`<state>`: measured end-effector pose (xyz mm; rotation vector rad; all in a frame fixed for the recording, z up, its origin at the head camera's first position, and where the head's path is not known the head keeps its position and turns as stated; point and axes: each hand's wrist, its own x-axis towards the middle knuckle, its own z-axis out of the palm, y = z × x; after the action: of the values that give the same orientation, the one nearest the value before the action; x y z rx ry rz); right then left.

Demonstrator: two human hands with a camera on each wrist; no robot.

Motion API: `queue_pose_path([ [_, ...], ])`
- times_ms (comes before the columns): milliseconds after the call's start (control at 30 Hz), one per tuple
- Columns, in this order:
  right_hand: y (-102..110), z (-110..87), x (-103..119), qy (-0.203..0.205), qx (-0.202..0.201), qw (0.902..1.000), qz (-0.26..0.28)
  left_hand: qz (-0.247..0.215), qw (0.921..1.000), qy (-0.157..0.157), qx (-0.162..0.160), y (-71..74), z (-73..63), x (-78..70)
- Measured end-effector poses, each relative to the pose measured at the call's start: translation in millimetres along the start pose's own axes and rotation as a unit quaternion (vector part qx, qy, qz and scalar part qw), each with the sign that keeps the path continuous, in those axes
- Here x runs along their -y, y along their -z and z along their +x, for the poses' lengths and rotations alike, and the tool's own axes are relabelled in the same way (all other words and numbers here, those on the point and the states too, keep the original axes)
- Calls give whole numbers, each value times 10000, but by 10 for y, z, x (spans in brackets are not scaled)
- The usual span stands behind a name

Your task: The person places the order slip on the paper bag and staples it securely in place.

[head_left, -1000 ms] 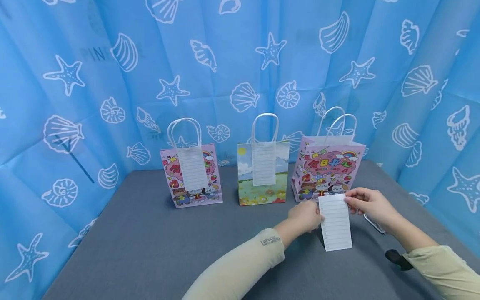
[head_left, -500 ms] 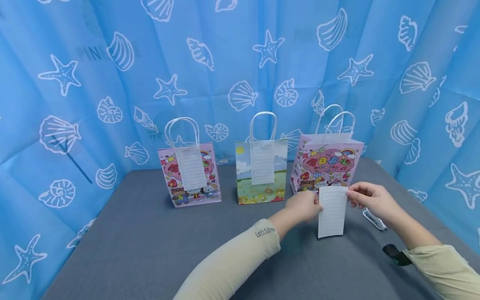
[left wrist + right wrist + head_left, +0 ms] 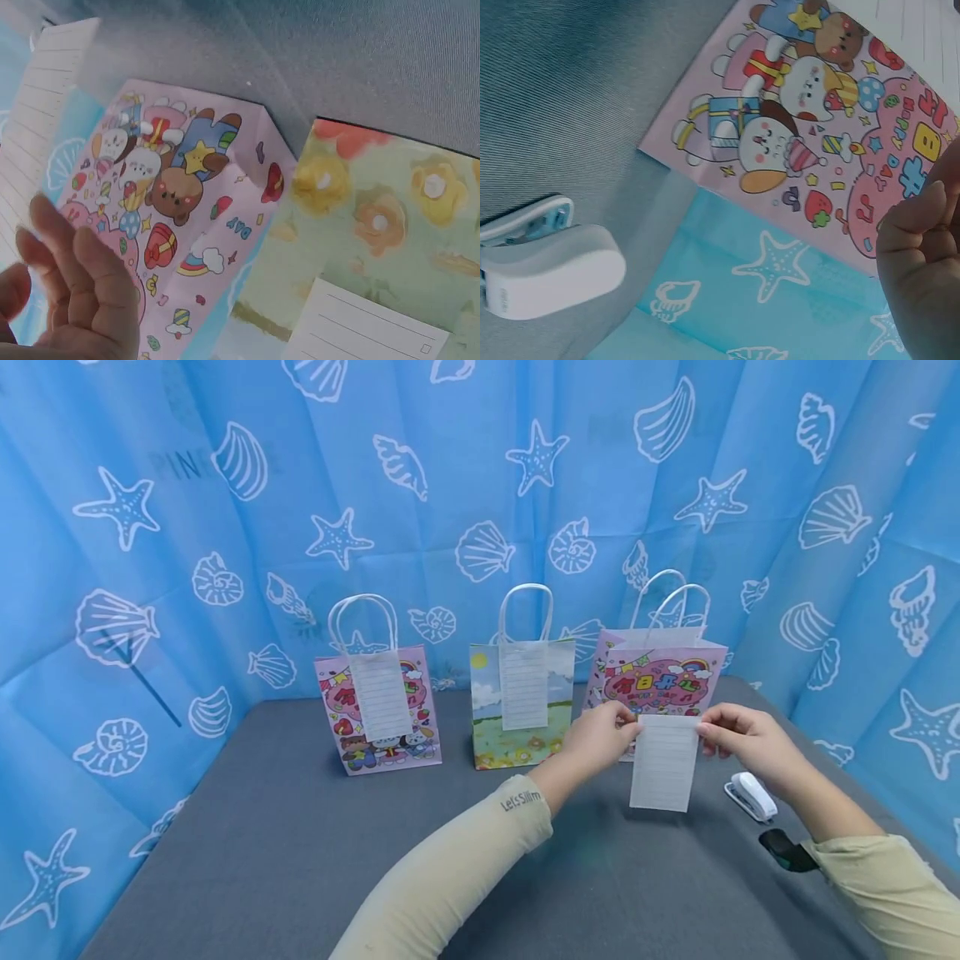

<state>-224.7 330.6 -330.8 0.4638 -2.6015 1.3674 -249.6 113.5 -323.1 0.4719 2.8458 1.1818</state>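
My left hand [image 3: 600, 735] pinches the upper left corner of a white lined paper slip [image 3: 662, 768]. At the opposite top corner, my right hand [image 3: 738, 739] pinches it between thumb and fingers. The slip hangs upright in front of the right pink cartoon gift bag [image 3: 663, 681], overlapping its lower part in the head view. That bag stands open at the top, both white handles up. In the left wrist view the slip [image 3: 41, 97] shows at the left edge, beside my fingers [image 3: 101, 277]. The right wrist view shows only its corner [image 3: 922, 34].
A white stapler [image 3: 752, 797] lies right of the slip, near my right forearm. Another pink gift bag [image 3: 431, 756] and a green meadow-print bag [image 3: 487, 743] stand to the left, each with a lined slip at its top. A blue shell-print curtain [image 3: 480, 468] hangs behind the grey table [image 3: 300, 860].
Both hands have raised the slip upward and toward the right bag, and its lower end has swung forward. The stapler has come into fuller view from behind my right hand.
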Motion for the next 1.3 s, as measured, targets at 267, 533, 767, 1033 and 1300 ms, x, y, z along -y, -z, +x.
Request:
queue_pose_path([
  [267,17,59,64,44,-23,10000,-82,-754,9969,-64,-203,46,75,-50],
  [533,44,112,82,-204,-128,9997,50,-652,9970,-200,-355,32,128,-78],
  [767,46,171,103,-351,-276,9989,-171,-704,9958,-275,-513,48,159,-126],
  [1033,95,320,152,-415,-683,9967,-169,-132,9909,-875,-1012,251,265,-222],
  [1300,147,434,154,-673,-836,9938,-292,812,9729,-1188,-1809,309,348,-280],
])
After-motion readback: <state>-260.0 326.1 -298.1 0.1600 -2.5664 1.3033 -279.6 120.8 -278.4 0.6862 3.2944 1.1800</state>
